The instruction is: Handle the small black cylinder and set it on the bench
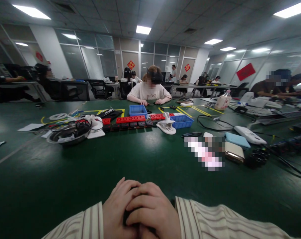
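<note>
Both my hands are folded together low in the middle of the view, over the near part of the green table (115,159). My right hand (152,202) lies partly across my left hand (120,196), its fingers curled over the left one's. The left fingers are bent and pressed together, their tips mostly covered. A dark patch shows in the gap between the hands; I cannot tell whether it is shadow or a black object. Ahead of them is a long row of black-and-red blocks (132,119), with a white clip stand (166,125) at its right end.
A metal bowl (63,139) of cables stands at left beside another white clip (95,127). Blue bins (182,121) sit mid-table. At right lie a light-blue case (237,140), a cream case (234,152), a white power strip (250,135) and cables. Opposite sits a person (149,89).
</note>
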Demonstrator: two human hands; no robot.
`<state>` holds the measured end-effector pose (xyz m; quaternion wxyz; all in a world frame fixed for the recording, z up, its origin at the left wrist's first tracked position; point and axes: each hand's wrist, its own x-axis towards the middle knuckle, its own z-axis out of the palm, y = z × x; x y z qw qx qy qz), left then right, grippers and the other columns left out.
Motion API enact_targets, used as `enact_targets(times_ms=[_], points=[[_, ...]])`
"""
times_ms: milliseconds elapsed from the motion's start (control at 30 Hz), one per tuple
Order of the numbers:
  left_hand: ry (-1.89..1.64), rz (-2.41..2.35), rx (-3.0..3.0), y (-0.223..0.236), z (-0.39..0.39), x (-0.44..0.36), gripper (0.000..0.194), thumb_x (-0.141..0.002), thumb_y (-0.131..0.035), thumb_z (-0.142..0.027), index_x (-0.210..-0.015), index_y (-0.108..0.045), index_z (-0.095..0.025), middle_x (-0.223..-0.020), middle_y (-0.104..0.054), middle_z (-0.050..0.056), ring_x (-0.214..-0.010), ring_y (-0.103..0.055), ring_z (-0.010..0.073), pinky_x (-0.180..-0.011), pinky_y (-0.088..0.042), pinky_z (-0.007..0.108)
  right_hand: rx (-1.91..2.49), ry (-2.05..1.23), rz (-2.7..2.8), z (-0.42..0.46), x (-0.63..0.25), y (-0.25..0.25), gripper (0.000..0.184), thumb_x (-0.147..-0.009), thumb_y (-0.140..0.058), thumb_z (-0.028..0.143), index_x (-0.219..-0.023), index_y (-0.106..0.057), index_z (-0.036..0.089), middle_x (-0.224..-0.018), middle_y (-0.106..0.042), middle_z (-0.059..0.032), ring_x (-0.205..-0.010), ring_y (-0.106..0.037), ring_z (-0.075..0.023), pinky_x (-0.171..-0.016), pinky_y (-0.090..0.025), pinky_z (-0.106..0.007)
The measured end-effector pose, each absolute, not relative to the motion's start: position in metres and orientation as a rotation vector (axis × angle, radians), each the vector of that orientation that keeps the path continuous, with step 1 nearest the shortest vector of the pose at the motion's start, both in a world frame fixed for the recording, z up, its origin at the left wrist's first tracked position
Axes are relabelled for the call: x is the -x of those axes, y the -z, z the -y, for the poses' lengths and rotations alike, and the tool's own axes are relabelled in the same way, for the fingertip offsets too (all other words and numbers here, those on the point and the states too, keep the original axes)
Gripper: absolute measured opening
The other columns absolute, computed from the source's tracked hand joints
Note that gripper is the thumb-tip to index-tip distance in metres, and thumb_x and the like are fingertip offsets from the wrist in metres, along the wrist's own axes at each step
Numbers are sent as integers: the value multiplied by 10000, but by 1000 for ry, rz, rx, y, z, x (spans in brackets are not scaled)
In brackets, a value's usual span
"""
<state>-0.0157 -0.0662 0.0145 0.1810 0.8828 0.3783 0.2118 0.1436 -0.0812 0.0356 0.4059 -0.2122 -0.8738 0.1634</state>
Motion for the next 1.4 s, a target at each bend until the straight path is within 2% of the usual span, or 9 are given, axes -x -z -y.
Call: enact_targets(times_ms=[100, 300, 533, 633, 800, 900, 1000, 1167, 1400], points=[[-712, -1088, -2528, -3, 65, 18, 487, -577, -613, -363, -1023, -488, -213, -1009, -562, 70, -988, -520, 267, -974, -271, 555, 589, -438, 2127, 80, -144, -34, 354, -883, -321, 445, -945, -559, 191, -949, -599, -41, -953, -488, -167, -845, -375, -316], [-702, -1067, -2510, -2, 63, 22, 434, -617, -597, -457, -944, -496, -190, -937, -545, 67, -918, -532, 258, -986, -237, 576, 918, -489, 1968, 81, -139, -26, 601, -749, -341, 718, -889, -539, 168, -879, -533, -61, -807, -473, -194, -743, -370, -345], [-607, -1098, -2472, -13, 63, 18, 385, -525, -630, -269, -899, -575, -197, -900, -538, 45, -903, -536, 244, -994, -233, 551, 994, -494, 2149, 79, -143, -28, 302, -718, -567, 460, -856, -554, 192, -841, -499, -26, -806, -445, -179, -728, -343, -329], [-591, -1090, -2475, -16, 65, 17, 356, -509, -595, -211, -866, -597, -203, -906, -548, 38, -904, -536, 244, -992, -228, 551, 898, -463, 2165, 81, -142, -32, 204, -698, -511, 296, -861, -560, 183, -848, -528, -32, -819, -454, -174, -745, -351, -329], [-561, -1045, -2455, -19, 65, 17, 295, -535, -567, -187, -823, -611, -231, -932, -565, 18, -933, -533, 239, -988, -248, 538, 615, -431, 2187, 83, -140, -34, 228, -633, -399, 159, -795, -556, 192, -842, -625, -11, -879, -489, -159, -808, -357, -310], [-607, -1054, -2470, -11, 64, 19, 402, -565, -616, -269, -964, -576, -236, -1006, -571, 44, -989, -521, 264, -987, -242, 560, 548, -389, 2151, 83, -140, -33, 233, -728, -393, 218, -886, -564, 210, -963, -625, -5, -1000, -471, -171, -912, -307, -335], [-709, -1075, -2517, 0, 63, 23, 585, -587, -649, -419, -1112, -474, -231, -1108, -541, 90, -1042, -495, 300, -975, -238, 594, 679, -414, 2086, 83, -140, -33, 336, -819, -384, 417, -1017, -542, 196, -1051, -571, -48, -1017, -456, -198, -928, -303, -367], [-727, -1088, -2549, 5, 63, 24, 552, -565, -659, -464, -1014, -482, -196, -980, -541, 79, -954, -527, 275, -975, -241, 590, 948, -410, 2029, 81, -139, -24, 565, -766, -358, 665, -957, -536, 163, -933, -530, -76, -860, -457, -210, -785, -372, -367], [-593, -1125, -2481, -8, 62, 19, 312, -550, -610, -323, -831, -564, -194, -893, -529, 46, -882, -542, 237, -986, -229, 565, 983, -330, 2229, 78, -143, -23, 335, -722, -544, 472, -888, -535, 182, -851, -503, -33, -803, -444, -183, -732, -351, -337]])
